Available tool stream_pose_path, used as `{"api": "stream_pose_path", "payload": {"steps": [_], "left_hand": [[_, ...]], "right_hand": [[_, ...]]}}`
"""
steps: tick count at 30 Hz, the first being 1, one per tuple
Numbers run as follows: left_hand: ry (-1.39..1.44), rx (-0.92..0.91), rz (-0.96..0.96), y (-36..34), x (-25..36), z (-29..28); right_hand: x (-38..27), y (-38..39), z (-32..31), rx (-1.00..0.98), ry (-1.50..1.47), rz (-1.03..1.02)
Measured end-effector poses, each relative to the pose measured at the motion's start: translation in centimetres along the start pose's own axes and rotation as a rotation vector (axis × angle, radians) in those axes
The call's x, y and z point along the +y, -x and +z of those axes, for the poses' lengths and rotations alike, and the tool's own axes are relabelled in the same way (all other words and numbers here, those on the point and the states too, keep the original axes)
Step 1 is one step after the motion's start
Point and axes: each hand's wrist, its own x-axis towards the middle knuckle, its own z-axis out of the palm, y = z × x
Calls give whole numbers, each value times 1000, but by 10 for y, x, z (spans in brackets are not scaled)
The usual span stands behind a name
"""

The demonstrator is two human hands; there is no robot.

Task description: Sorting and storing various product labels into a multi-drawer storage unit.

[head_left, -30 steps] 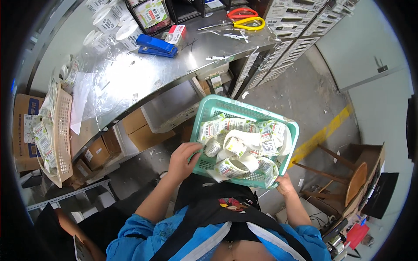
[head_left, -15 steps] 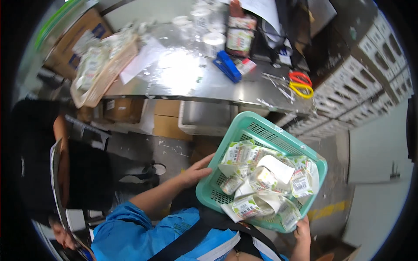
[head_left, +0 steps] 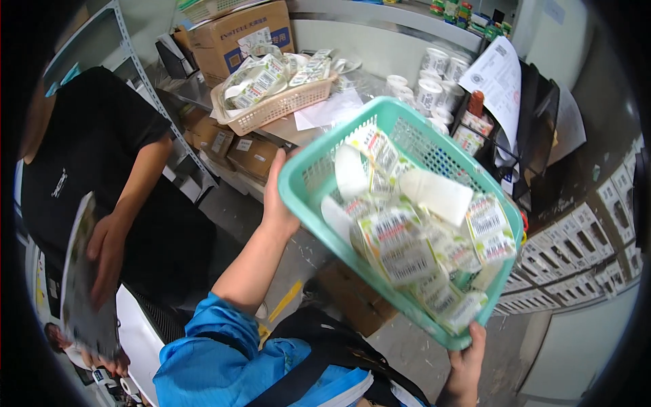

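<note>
A green plastic basket (head_left: 319,234) hangs tilted in front of me, held between both hands. My left hand (head_left: 277,197) grips its left side, the thumb up along the rim and the other fingers mostly hidden behind the wall. At the lower right corner, my right hand (head_left: 469,349) is closed on the rim. Inside lie several curled strips and rolls of printed labels (head_left: 397,244), white and green with barcodes. A blank white strip (head_left: 435,195) curves across the top of the pile.
On the steel table at the back, a beige basket (head_left: 281,108) holds more label rolls, beside a cardboard box (head_left: 241,41) and white cups (head_left: 434,85). A co-worker in black (head_left: 88,149) stands at left, holding a flat panel (head_left: 85,278). Slotted white boxes (head_left: 563,251) line the right.
I have raised the green basket towards the table, and it looks larger. The view has swung left, bringing the co-worker and the beige basket further in. Both hands keep their hold.
</note>
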Motion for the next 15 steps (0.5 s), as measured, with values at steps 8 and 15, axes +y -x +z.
{"api": "stream_pose_path", "payload": {"steps": [8, 15], "left_hand": [[-255, 114, 228, -169, 51, -76], [-1773, -353, 692, -214, 132, -67]], "right_hand": [[41, -119, 155, 11, -103, -65], [62, -173, 210, 324, -29, -107]]}}
